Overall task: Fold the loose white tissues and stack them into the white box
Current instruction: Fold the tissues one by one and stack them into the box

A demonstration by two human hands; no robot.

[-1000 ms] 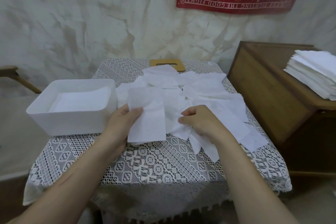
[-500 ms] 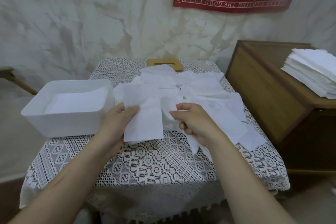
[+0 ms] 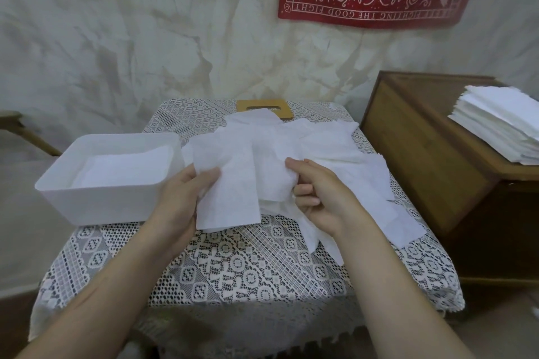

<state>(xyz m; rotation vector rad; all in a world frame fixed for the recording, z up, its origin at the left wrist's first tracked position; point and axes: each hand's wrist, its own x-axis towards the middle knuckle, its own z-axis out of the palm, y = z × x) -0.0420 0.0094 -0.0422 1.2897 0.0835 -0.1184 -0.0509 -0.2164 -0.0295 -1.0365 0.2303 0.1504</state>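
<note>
A heap of loose white tissues [image 3: 326, 151] covers the far and right part of the lace-covered table [image 3: 239, 268]. My left hand [image 3: 183, 198] pinches the left edge of one white tissue [image 3: 230, 183], lifted slightly off the heap. My right hand [image 3: 323, 192] grips the same tissue's right side, bunched with other sheets under my fingers. The white box [image 3: 116, 198] stands at the table's left edge, touching my left hand, with folded tissues [image 3: 125, 169] lying flat inside.
A wooden cabinet [image 3: 431, 160] stands right of the table with a stack of white tissues [image 3: 501, 122] on top. A wooden lid [image 3: 262, 105] lies at the table's far edge. A wooden chair arm [image 3: 20, 131] sits at the left.
Both hands have lifted the tissue off the heap and drawn it closer. My right hand has turned and closed on its right side.
</note>
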